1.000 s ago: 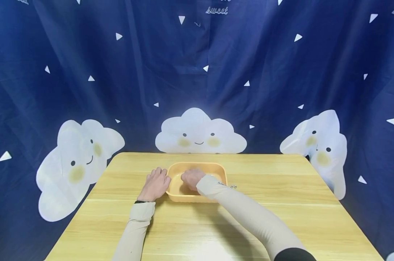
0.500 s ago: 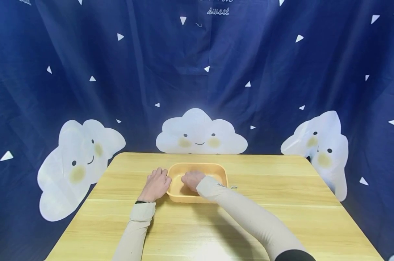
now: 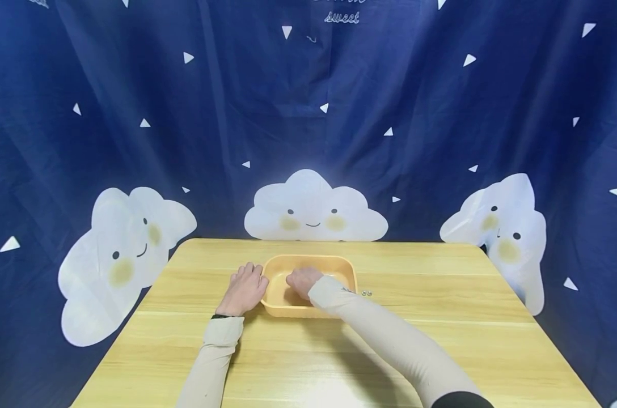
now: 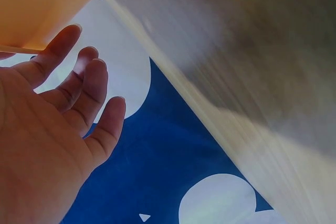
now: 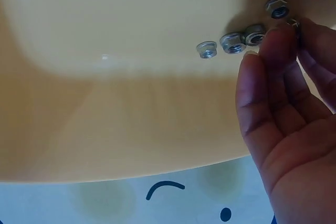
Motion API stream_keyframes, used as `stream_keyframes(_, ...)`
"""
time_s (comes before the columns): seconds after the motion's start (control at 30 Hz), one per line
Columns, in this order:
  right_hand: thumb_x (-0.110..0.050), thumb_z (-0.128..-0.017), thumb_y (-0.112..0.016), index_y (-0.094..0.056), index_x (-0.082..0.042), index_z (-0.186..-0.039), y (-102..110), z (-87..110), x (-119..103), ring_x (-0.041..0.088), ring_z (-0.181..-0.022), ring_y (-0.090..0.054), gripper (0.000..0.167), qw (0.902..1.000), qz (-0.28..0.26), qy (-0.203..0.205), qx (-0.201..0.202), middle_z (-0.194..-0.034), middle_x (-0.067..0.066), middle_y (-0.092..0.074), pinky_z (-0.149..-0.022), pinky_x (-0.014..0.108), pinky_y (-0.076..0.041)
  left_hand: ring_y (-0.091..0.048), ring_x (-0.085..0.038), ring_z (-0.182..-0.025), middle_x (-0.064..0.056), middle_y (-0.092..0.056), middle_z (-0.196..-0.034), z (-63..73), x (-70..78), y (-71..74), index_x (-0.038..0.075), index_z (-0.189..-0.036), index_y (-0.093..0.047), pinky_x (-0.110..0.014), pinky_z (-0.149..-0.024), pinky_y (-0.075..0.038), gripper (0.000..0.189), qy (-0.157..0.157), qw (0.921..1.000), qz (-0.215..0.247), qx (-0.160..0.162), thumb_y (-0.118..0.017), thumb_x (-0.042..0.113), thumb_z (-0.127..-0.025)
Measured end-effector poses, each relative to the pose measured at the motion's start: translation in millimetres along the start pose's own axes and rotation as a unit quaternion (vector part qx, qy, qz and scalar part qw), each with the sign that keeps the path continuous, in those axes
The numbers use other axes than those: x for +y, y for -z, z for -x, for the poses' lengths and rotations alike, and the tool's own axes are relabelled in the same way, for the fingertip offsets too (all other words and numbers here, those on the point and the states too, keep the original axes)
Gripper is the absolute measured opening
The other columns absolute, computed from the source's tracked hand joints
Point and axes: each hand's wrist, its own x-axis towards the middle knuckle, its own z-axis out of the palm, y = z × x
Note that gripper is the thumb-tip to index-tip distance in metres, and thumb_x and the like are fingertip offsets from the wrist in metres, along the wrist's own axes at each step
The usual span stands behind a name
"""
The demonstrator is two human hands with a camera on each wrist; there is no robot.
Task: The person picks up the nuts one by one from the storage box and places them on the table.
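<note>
A shallow orange-yellow plastic bin (image 3: pixel 288 311) sits on the wooden table. At its left side my left hand (image 3: pixel 244 289) holds the rim, with the index finger along the outer wall and the thumb mostly hidden in the left wrist view. My right hand (image 3: pixel 304 281) reaches down inside the bin. In the right wrist view its thumb and fingers pinch a small metal nut (image 5: pixel 295 24), largely covered by the fingertips. Several silvery flange nuts lie on the bin floor beside those fingers, among them a leftmost nut (image 5: pixel 207 49) and a farther nut (image 5: pixel 277 8).
Two small nuts (image 3: pixel 366 293) lie on the table (image 3: pixel 441 317) just right of the bin. A dark blue curtain (image 3: pixel 308 130) with white clouds and triangles hangs behind and around the table.
My right hand shifts very slightly to the right inside the bin. The left hand and the bin keep their places; the head view moves a little.
</note>
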Motion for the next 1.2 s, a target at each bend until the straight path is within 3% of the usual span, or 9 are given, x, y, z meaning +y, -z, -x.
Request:
stream_keyframes(0.33, 0.004, -0.087, -0.067, -0.067, -0.014, -0.086, 7, -2.0, 5, 0.008, -0.06, -0.052, 0.017, 0.9935, -0.096, -0.018, -0.059, -0.077, 0.0, -0.069, -0.056, 0.018, -0.046, -0.047, -0.03, -0.088, -0.01, -0.053, -0.097, -0.1, -0.1, 0.5, 0.01, -0.092, -0.058, -0.044, -0.076, -0.038, 0.021, -0.002, 1.0, 0.001, 0.004, -0.046, 0.022, -0.104)
stream_keyframes(0.53, 0.002, -0.088, -0.069, -0.067, -0.014, -0.076, 6, -1.2, 7, 0.005, -0.053, -0.048, 0.02, 0.9908, -0.124, -0.014, -0.052, -0.069, -0.001, -0.069, -0.05, 0.016, -0.044, -0.047, -0.029, -0.088, -0.01, -0.053, -0.096, 0.7, -0.7, 0.2, 0.009, -0.092, -0.058, -0.044, -0.076, -0.038, 0.021, -0.005, 1.0, 0.001, 0.009, -0.046, 0.022, -0.104)
stream_keyframes(0.73, 0.002, -0.088, -0.068, -0.065, -0.015, -0.068, 6, -0.5, 7, 0.005, -0.05, -0.043, 0.026, 0.9915, -0.125, -0.011, -0.035, -0.064, -0.002, -0.068, -0.047, 0.017, -0.039, -0.047, -0.029, -0.088, -0.009, -0.052, -0.095, 1.8, -0.5, 1.1, 0.009, -0.092, -0.057, -0.044, -0.075, -0.038, 0.021, -0.005, 0.9999, 0.006, 0.007, -0.045, 0.022, -0.103)
stream_keyframes(0.93, 0.005, -0.087, -0.066, -0.061, -0.014, -0.07, 11, 0.3, 7, 0.007, -0.051, -0.043, 0.026, 0.9892, -0.137, -0.015, -0.051, -0.064, -0.002, -0.063, -0.047, 0.018, -0.038, -0.048, -0.03, -0.088, -0.01, -0.053, -0.095, 1.4, -1.0, 0.8, 0.009, -0.091, -0.057, -0.044, -0.075, -0.038, 0.021, -0.004, 0.9999, 0.008, 0.008, -0.046, 0.021, -0.103)
stream_keyframes(1.2, 0.004, -0.087, -0.066, -0.061, -0.016, -0.071, 7, 0.0, 8, 0.005, -0.05, -0.04, 0.026, 0.9944, -0.098, -0.002, -0.04, -0.064, -0.003, -0.064, -0.047, 0.016, -0.036, -0.048, -0.029, -0.087, -0.009, -0.052, -0.094, 1.2, 0.1, 1.1, 0.011, -0.089, -0.056, -0.043, -0.075, -0.038, 0.021, -0.006, 1.0, 0.006, 0.004, -0.046, 0.022, -0.103)
